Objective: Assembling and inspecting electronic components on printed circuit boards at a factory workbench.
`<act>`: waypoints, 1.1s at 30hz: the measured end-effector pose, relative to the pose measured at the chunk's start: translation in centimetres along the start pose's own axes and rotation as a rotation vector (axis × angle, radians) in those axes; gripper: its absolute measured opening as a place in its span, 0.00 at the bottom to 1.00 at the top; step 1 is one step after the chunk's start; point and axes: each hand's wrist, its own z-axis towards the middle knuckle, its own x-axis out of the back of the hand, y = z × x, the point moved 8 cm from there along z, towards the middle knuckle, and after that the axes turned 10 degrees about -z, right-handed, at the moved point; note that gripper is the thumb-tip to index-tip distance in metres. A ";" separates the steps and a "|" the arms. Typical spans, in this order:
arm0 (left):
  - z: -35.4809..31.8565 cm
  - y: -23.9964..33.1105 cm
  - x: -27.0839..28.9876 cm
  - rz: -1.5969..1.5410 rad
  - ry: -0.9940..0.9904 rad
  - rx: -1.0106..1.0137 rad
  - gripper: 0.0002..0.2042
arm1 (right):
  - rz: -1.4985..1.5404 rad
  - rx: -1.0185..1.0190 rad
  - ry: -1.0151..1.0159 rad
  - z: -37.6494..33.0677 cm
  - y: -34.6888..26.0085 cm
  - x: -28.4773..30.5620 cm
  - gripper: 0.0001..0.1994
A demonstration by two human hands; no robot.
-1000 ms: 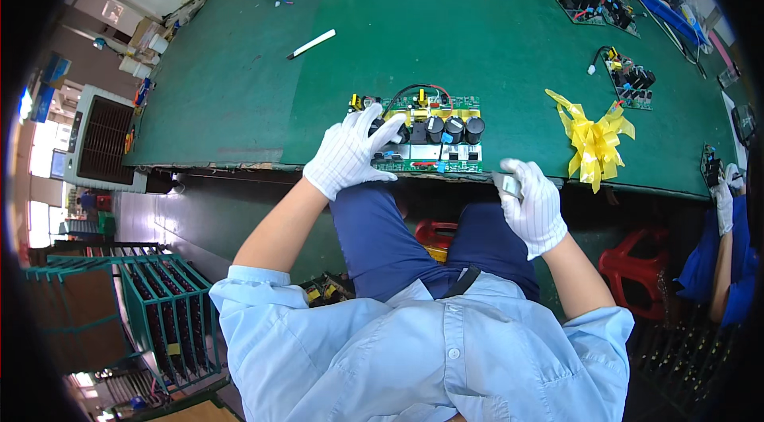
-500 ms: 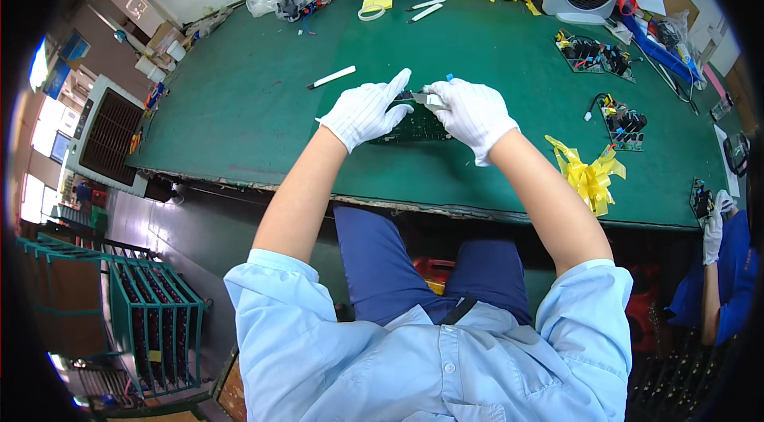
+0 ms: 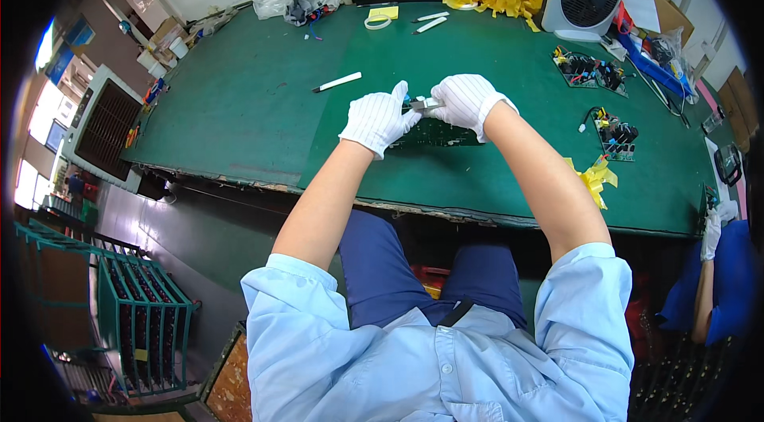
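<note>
Right gloved hand (image 3: 468, 102), fingers clamped on grey tool (image 3: 427, 103), at circuit board (image 3: 439, 134) over green worktop (image 3: 247, 115); left gloved hand (image 3: 376, 121) at board's left end, finger grip unclear.

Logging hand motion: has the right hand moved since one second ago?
Yes, the right hand went forward and left, from the table's near edge to well inside it.

Bright light glares off the floor (image 3: 134, 224); fisheye edges bend.
</note>
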 end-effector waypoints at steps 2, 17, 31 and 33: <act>-0.1 0.3 0.1 -0.012 -0.002 0.031 0.32 | -0.026 -0.032 -0.051 0.2 0.3 -0.7 0.20; -0.2 0.1 0.4 -0.112 0.014 0.323 0.28 | 0.015 -0.151 -0.049 1.2 1.1 -2.0 0.24; -1.1 2.1 3.1 -0.134 0.164 -0.195 0.25 | 0.131 0.123 -0.053 -1.9 1.0 0.7 0.11; -0.7 2.2 3.0 -0.138 0.111 -0.218 0.26 | 0.259 0.158 -0.105 -2.5 1.1 1.2 0.12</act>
